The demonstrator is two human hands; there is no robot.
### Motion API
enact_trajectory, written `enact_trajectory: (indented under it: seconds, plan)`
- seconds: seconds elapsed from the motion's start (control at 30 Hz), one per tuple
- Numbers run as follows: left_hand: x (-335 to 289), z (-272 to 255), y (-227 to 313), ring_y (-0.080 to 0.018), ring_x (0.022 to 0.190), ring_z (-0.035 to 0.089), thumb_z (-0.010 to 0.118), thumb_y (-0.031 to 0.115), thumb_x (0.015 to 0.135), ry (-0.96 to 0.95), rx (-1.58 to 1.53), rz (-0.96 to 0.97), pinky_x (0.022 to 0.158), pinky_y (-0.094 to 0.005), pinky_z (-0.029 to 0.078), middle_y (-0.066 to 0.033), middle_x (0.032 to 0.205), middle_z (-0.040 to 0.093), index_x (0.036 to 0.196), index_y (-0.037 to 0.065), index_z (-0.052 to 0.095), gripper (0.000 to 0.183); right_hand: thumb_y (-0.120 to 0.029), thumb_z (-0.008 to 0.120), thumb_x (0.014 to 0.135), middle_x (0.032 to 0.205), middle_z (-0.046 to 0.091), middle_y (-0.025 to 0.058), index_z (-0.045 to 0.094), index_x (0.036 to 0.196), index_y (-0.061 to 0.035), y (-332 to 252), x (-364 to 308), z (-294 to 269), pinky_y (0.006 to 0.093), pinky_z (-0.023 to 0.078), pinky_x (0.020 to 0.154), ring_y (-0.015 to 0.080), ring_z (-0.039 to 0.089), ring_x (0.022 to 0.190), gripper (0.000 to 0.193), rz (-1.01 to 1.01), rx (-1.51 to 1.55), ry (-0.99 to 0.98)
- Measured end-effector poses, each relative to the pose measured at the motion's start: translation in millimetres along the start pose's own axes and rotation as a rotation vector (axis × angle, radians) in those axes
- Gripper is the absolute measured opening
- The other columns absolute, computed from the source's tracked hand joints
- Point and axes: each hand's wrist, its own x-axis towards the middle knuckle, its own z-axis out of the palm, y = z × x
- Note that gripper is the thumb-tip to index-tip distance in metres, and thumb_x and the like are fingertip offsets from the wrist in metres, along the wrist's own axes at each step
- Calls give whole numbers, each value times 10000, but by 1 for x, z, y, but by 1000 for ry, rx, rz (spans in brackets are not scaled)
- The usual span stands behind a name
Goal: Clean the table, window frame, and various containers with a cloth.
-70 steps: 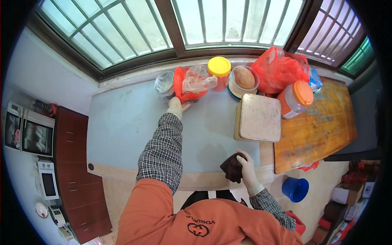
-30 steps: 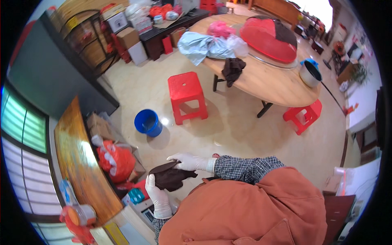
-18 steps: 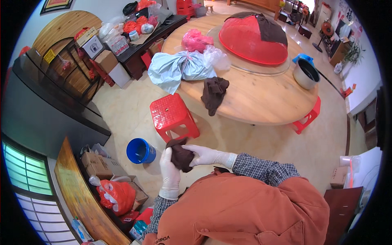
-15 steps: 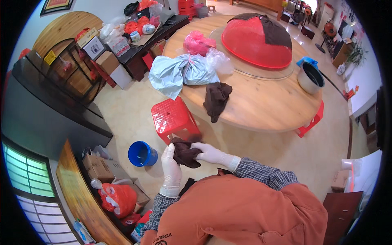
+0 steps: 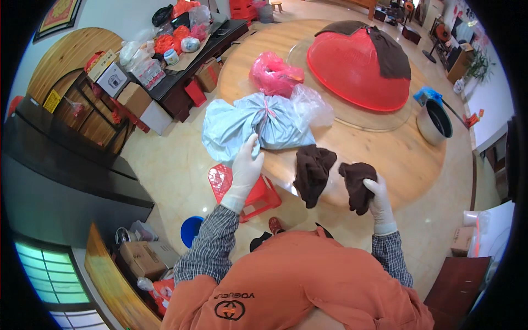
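Observation:
My right hand (image 5: 380, 199), in a white glove, grips a bunched dark brown cloth (image 5: 358, 186) over the near edge of the round wooden table. Beside it, another dark brown cloth (image 5: 313, 175) lies crumpled at that edge. My gloved left hand (image 5: 246, 169) reaches up over the edge with fingers extended and holds nothing. Its fingertips overlap the front of a light blue plastic bag (image 5: 280, 124) gathered with a pink tie; whether they touch it I cannot tell. A pink plastic bag (image 5: 272, 74) and a clear one (image 5: 312, 107) lie against the blue bag.
On the table's glass turntable (image 5: 357, 122) sits a red dome cover (image 5: 352, 69) with brown cloth draped over it. A pot (image 5: 428, 127) stands at the right edge. Below my left hand are a red stool (image 5: 256, 199) and a blue bucket (image 5: 191, 230) on the floor.
My hands have moved apart and forward to the table from in front of my body. The right one carries the brown cloth; the left has let go of it and reached toward the blue bag.

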Motion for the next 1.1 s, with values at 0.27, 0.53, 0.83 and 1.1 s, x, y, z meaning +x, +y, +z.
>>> enact_trajectory:
  seconds: [0.27, 0.53, 0.83, 1.1]
  plan:
    - [164, 55, -48, -325, 1210, 455, 611, 112, 735, -98, 796, 258, 1051, -567, 243, -135, 1222, 538, 1327, 111, 453, 613, -339, 641, 737, 1184, 582, 143, 506, 1225, 69, -8, 51, 4, 338, 424, 975, 232, 565, 1092, 650, 69, -9, 104]
    - [181, 84, -83, -297, 874, 620, 552, 159, 804, -182, 964, 70, 965, -515, 344, -115, 871, 646, 1127, 134, 594, 327, -310, 648, 744, 1169, 594, 146, 497, 1236, 93, -9, 174, 27, 319, 434, 958, 214, 580, 1064, 654, 244, 98, -301]
    - [162, 34, -55, -340, 879, 613, 564, 63, 726, 60, 396, -103, 773, -406, 480, -168, 896, 637, 894, 55, 681, 205, -240, 598, 822, 1131, 615, 103, 533, 1211, 14, 55, 301, 34, 329, 481, 899, 202, 601, 1005, 468, 442, 233, -145]
    - [77, -50, -57, -181, 758, 618, 547, -61, 692, 457, -385, -502, 688, -289, 492, -80, 830, 634, 877, 8, 643, 220, -249, 593, 862, 1088, 621, 92, 552, 1168, -3, 54, 337, -15, 368, 466, 918, 214, 591, 1007, 395, 349, 461, -89]
